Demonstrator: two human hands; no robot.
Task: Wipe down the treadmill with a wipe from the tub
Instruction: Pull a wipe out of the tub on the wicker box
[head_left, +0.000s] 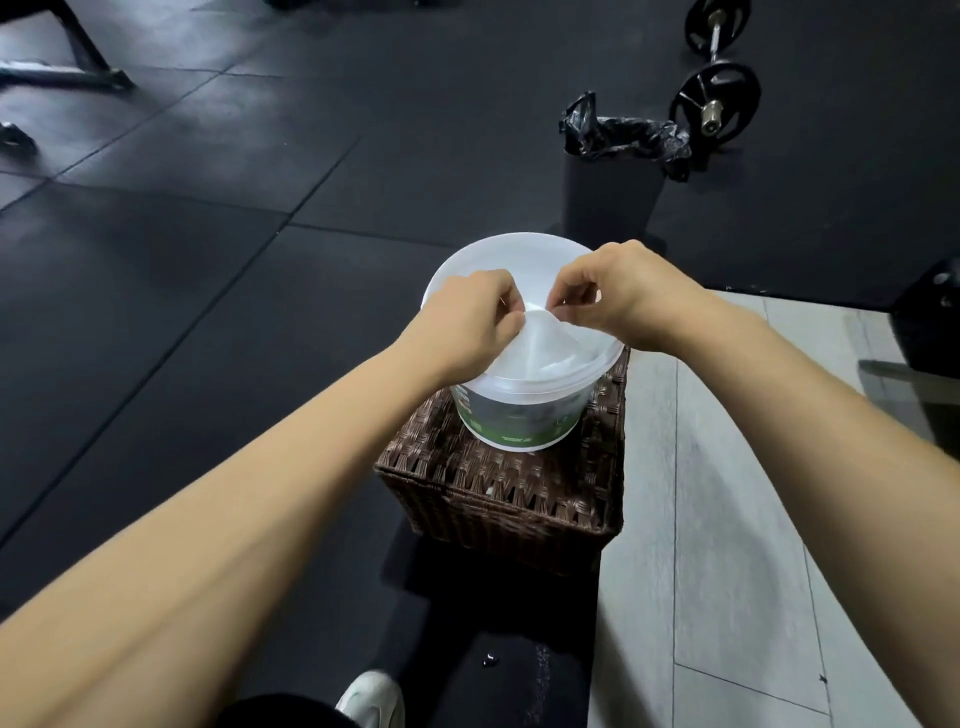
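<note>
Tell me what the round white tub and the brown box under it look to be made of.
The round white tub looks like smooth, slightly translucent plastic: light glows through its wall, above a green printed label. The brown box looks like woven wicker or rattan, possibly synthetic: interlaced strands with a faint sheen.

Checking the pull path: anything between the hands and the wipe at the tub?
Nothing visible. Left hand and right hand both already pinch the wipe above the tub, which sits on the wicker box. No treadmill in view.
</note>
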